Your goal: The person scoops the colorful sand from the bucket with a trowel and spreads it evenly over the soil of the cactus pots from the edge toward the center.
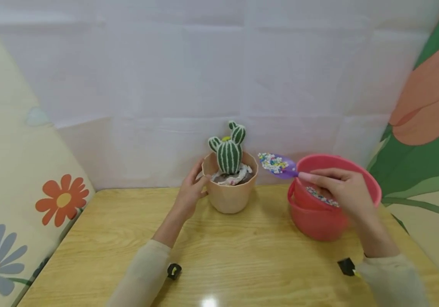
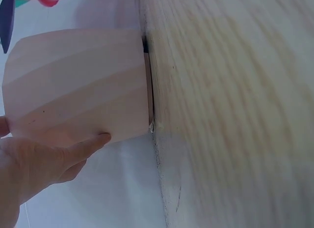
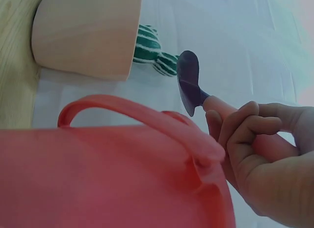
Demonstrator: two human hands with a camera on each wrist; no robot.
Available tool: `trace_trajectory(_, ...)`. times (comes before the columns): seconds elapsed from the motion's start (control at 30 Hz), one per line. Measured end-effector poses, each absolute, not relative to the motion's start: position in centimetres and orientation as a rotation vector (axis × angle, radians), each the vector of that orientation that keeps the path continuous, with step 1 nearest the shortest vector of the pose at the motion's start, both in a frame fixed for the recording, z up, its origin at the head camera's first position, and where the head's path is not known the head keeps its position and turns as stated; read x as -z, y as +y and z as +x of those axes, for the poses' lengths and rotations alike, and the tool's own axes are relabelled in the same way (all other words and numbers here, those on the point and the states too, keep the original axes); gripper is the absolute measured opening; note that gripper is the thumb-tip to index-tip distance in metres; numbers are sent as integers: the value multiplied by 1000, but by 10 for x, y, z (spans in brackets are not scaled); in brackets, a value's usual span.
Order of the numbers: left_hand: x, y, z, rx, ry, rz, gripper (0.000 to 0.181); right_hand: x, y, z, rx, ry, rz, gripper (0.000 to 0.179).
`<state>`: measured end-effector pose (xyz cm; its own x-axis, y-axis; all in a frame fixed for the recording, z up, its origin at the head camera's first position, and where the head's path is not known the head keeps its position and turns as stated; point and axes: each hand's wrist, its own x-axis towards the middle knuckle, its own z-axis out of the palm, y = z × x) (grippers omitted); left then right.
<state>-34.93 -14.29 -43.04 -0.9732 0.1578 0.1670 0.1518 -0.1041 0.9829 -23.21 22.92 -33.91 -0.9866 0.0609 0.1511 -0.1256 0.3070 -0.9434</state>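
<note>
A green knitted cactus (image 1: 229,157) with white stripes stands in a peach flowerpot (image 1: 230,200), a crumpled whitish cloth (image 1: 237,175) around its base. My left hand (image 1: 192,189) grips the pot's left side, thumb near the rim; in the left wrist view the fingers (image 2: 83,149) lie along its wall. My right hand (image 1: 342,187) holds a small trowel (image 1: 290,168) by its pink handle, curled fingers (image 3: 240,139) around it. Many-coloured small beads (image 1: 272,163) heap on the purple blade, which is level between pot and bucket. The red bucket (image 1: 319,224) stands under the right hand.
More beads (image 1: 321,197) lie inside the bucket, whose handle (image 3: 122,104) hangs over its near side. The wooden table (image 1: 242,264) ends at a white cloth backdrop (image 1: 165,85) right behind the pot. Flower-printed panels (image 1: 62,199) stand at left and right.
</note>
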Motion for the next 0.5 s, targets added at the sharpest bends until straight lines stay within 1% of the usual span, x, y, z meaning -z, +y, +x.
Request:
trace_trajectory(0.3,432,-142,-348,-2335,2046,326,67,340,209,-241,-1722,-2391,35,29)
trace_trajectory(0.5,431,-144,-349,-2345,2034,341,68,339,195,-248,-1733,-2356,30,31)
